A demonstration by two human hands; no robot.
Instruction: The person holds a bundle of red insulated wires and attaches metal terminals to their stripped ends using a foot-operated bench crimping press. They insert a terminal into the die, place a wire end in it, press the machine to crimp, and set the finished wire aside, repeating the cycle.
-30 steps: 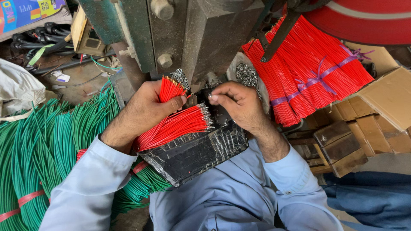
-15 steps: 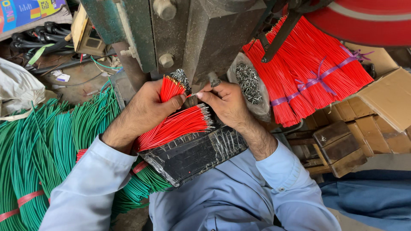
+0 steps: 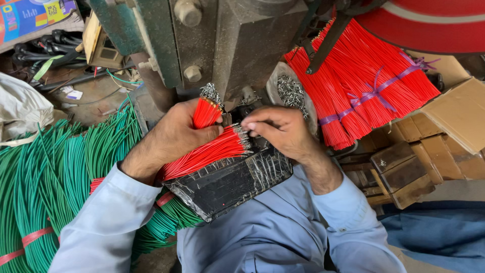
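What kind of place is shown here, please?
Probably a small wire-assembly workshop: a heavy metal press, tied bundles of red wires and green wires, and the left hand holding cut red wires.

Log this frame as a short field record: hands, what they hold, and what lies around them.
left hand: grips two bunches of red wires, one upright, one lying across a black tray
right hand: fingertips pinched at the metal-tipped ends of the lying bunch
machine: grey-green metal body just beyond both hands
green wires: large bundles on the left, tied with red bands
red bundle: upper right, tied with purple cord
cardboard boxes: far right
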